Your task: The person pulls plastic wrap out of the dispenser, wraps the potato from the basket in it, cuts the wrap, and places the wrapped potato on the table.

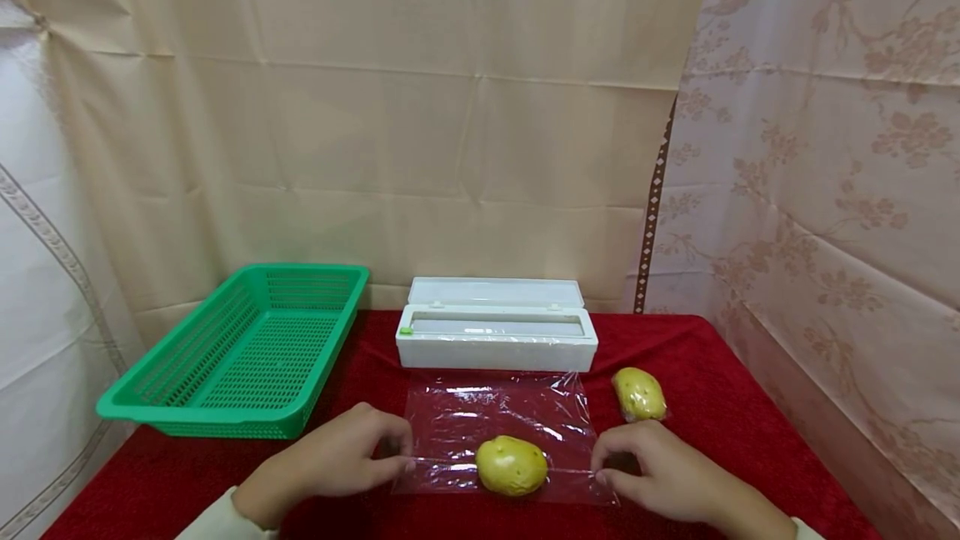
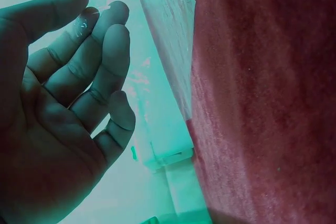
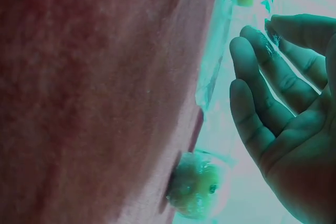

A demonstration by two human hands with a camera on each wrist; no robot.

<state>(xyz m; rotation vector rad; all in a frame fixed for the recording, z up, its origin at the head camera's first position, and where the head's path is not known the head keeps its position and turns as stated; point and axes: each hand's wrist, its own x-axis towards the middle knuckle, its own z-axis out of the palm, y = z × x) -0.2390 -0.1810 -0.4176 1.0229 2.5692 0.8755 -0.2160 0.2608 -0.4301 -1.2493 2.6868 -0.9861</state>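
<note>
A yellow potato point(image 1: 512, 467) sits on a sheet of clear cling film point(image 1: 487, 407) laid over the red cloth. My left hand point(image 1: 347, 452) pinches the film left of the potato, thumb against fingertips. To the right, my right hand point(image 1: 663, 471) pinches it likewise, and a taut line of film runs between each hand and the potato. Whether film passes over or under the potato there, I cannot tell. In the wrist views, the left fingers point(image 2: 116, 48) and right fingers point(image 3: 244, 56) are bent, with shiny film at the tips.
Behind the film stands a white cling film dispenser point(image 1: 497, 354), its lid raised at the back. A second potato point(image 1: 639, 395), wrapped in film, lies beyond my right hand. The green basket point(image 1: 311, 394) occupies the left side. Curtains hang behind and at both sides.
</note>
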